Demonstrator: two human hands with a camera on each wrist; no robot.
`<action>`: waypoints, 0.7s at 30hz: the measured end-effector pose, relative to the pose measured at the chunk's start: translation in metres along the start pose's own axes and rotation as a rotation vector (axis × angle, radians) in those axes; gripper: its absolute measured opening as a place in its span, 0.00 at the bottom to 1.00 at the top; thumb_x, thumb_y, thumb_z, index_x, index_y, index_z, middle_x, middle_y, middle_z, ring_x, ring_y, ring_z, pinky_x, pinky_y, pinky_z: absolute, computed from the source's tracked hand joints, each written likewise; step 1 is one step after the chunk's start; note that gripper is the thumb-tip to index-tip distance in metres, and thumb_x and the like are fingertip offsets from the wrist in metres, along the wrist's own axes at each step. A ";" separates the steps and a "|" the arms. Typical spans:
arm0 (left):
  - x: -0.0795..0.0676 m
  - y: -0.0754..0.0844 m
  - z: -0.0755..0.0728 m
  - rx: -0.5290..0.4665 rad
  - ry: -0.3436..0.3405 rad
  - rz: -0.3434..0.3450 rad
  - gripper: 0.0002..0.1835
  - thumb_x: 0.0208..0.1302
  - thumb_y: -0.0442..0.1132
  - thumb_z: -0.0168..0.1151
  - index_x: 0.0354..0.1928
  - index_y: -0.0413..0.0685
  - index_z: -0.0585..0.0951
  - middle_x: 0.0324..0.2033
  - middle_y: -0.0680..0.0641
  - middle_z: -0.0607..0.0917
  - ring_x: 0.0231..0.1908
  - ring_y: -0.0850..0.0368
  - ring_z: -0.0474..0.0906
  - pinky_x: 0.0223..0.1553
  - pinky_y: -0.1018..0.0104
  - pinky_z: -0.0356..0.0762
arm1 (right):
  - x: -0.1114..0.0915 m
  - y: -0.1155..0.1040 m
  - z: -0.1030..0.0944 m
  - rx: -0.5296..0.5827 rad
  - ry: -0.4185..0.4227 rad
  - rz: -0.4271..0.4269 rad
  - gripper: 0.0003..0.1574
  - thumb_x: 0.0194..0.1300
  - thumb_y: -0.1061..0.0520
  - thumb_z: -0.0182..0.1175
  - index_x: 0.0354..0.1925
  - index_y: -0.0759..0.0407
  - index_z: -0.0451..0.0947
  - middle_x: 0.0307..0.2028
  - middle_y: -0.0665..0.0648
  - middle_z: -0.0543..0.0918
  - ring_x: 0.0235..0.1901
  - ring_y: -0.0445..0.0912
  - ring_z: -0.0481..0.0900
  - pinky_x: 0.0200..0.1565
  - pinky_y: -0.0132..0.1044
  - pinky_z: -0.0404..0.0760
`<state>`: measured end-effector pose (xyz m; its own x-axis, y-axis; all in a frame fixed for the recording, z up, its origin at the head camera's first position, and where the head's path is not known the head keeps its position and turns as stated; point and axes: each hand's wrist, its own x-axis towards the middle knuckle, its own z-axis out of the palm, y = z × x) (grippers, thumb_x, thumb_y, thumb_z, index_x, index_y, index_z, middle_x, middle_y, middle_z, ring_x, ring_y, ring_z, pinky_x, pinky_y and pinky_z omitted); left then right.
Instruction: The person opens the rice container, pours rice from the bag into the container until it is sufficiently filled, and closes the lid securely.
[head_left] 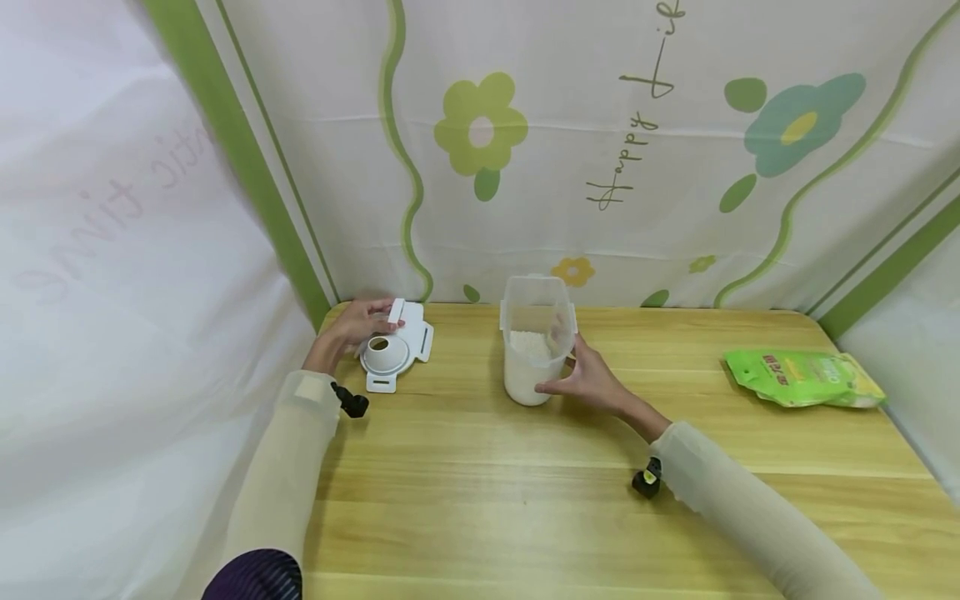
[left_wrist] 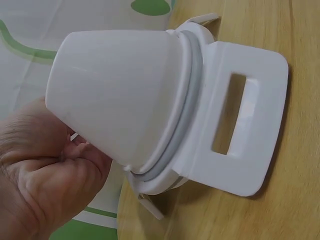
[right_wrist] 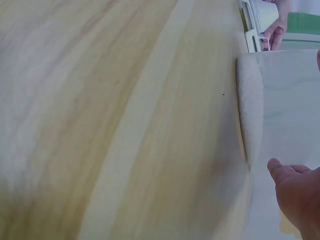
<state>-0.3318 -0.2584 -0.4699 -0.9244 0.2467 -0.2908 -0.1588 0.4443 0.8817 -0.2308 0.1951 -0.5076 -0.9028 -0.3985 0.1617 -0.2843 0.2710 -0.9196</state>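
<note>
A white plastic lid [head_left: 415, 340] with a round funnel-like spout [left_wrist: 120, 90] and side clips lies at the table's back left. My left hand [head_left: 357, 325] holds this lid near its raised flap, thumb and fingers at either side; in the left wrist view its fingertips are hidden behind the spout. Right of the lid stands a tall translucent plastic container [head_left: 522, 381], its top uncovered. White grains, perhaps rice [head_left: 529, 342], fill its lower part. My right hand [head_left: 591, 380] grips the container's right side, thumb across the front and fingers round the back.
A green and yellow packet [head_left: 798, 379] lies flat on the wooden table [head_left: 480, 500] at the right. White printed cloth [head_left: 322, 167] hangs behind the table and along its left and right sides. The lid and container are close to the back edge.
</note>
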 end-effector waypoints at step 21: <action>0.001 -0.003 0.005 0.021 0.007 0.004 0.39 0.75 0.25 0.61 0.83 0.40 0.58 0.77 0.33 0.67 0.67 0.39 0.78 0.49 0.81 0.77 | 0.000 0.001 0.000 0.000 -0.006 -0.005 0.83 0.54 0.59 0.84 0.87 0.46 0.36 0.83 0.68 0.51 0.81 0.62 0.54 0.75 0.66 0.61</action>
<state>-0.3304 -0.2554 -0.4750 -0.9273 0.2427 -0.2851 -0.1482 0.4614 0.8747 -0.2310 0.1954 -0.5087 -0.8995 -0.4050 0.1640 -0.2886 0.2689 -0.9189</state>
